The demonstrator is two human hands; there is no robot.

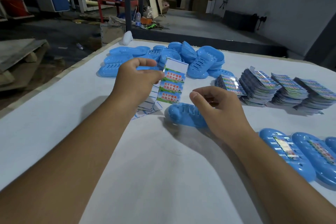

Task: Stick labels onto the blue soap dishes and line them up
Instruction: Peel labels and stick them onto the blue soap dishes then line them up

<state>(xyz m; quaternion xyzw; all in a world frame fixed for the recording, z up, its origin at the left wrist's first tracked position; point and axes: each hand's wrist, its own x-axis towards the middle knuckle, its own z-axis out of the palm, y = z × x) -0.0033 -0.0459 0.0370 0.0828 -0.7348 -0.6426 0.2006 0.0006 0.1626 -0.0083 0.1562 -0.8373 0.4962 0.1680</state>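
Sheet [171, 82] hung pinched in your left hand [135, 82] at 12 o'clock above the unlabelled soap dish [183, 114]. Your right hand [218, 109], grip curled, appeared to pinch a peeled label, though I cannot tell for certain; centring it over the slots seemed best.

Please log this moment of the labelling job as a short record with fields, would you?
left hand: left hand pinches a label sheet, one top slot already blank
right hand: right hand hovers over a soap dish, fingers curled; any label in them cannot be made out
unlabelled stock: dish pile at the far side of the table
finished: labelled dishes in a row, right
supplies: sheet stacks; used backings
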